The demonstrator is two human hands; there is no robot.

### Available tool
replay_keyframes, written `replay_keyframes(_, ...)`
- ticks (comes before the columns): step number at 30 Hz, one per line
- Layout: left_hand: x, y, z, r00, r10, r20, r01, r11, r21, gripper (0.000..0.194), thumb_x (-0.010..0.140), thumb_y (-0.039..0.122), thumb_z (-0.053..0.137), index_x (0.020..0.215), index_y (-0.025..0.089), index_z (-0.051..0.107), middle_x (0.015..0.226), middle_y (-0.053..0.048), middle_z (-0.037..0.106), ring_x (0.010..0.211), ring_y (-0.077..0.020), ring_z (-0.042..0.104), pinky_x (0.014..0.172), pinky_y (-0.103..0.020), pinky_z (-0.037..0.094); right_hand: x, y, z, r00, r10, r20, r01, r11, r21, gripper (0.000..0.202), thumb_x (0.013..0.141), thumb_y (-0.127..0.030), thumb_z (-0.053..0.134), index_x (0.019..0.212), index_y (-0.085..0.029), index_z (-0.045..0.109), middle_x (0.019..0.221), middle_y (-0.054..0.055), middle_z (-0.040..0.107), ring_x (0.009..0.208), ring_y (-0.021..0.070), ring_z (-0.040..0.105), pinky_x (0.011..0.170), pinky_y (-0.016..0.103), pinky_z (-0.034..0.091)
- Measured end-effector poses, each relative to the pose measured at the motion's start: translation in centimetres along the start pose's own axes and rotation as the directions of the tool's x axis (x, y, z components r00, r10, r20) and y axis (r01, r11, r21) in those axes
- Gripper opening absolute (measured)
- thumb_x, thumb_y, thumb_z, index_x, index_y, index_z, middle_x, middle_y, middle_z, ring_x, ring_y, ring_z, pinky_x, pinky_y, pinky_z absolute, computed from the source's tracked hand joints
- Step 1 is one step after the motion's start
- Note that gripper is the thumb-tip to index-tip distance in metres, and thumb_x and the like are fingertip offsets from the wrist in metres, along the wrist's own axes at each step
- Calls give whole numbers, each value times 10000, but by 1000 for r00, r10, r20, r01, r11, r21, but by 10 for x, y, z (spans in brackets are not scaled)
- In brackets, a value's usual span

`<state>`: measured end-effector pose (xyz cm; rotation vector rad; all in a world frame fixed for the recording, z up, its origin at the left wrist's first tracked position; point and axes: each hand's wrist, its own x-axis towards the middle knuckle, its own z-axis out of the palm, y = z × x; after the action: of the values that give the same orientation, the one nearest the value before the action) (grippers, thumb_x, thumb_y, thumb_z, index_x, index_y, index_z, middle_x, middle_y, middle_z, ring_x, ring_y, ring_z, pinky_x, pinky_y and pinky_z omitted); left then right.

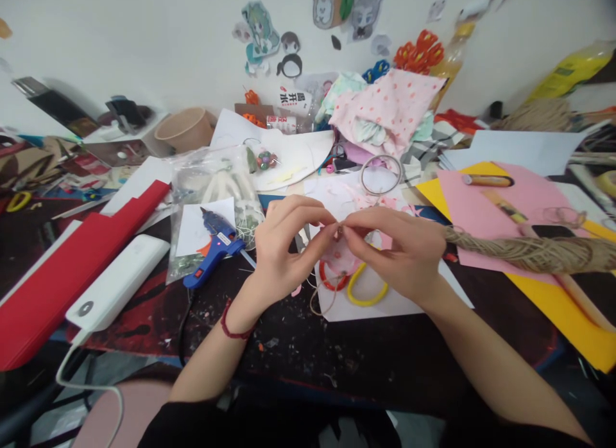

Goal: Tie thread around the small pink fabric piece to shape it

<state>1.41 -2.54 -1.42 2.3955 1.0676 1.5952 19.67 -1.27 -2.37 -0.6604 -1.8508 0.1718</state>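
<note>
My left hand (293,242) and my right hand (397,249) meet over a white sheet of paper (399,308), fingertips pinched almost together. Between them they hold the gathered top of a small pink dotted cloth piece (342,258), which hangs below the fingers. The exact spot of the pinch is mostly covered by the fingertips. A thin length of twine (323,312) loops down just under the cloth. Scissors with a yellow handle (350,292) and a red ring-shaped handle (332,282) lie on the paper beneath my hands.
Left of my hands lies a blue hot glue gun (214,249), beside a white power bank (118,281) with a cable. A twine bundle (534,252) rests on pink paper (462,210) at right. Behind are a metal ring (362,178) and dotted pink cloth (385,104).
</note>
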Motion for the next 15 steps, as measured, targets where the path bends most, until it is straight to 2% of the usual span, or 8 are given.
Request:
replay_keyframes(7, 0, 0, 2, 1000, -30, 4, 30, 993, -115, 61, 916, 116, 654, 912, 171, 628, 844, -12, 676, 839, -129, 622, 763, -321, 481, -3, -1, 1, 987, 158, -23, -152, 973, 172, 184, 803, -58, 691, 880, -222, 723, 732, -36, 728, 605, 89, 652, 601, 229, 549)
replay_keyframes(15, 0, 1, 5, 998, -51, -24, 46, 979, -196, 83, 909, 99, 649, 915, 178, 625, 845, -7, 645, 829, -118, 599, 756, -298, 498, -4, -1, 0, 977, 210, -49, -195, 957, 214, 165, 782, -66, 686, 836, -218, 723, 693, -33, 712, 583, 97, 630, 562, 241, 536)
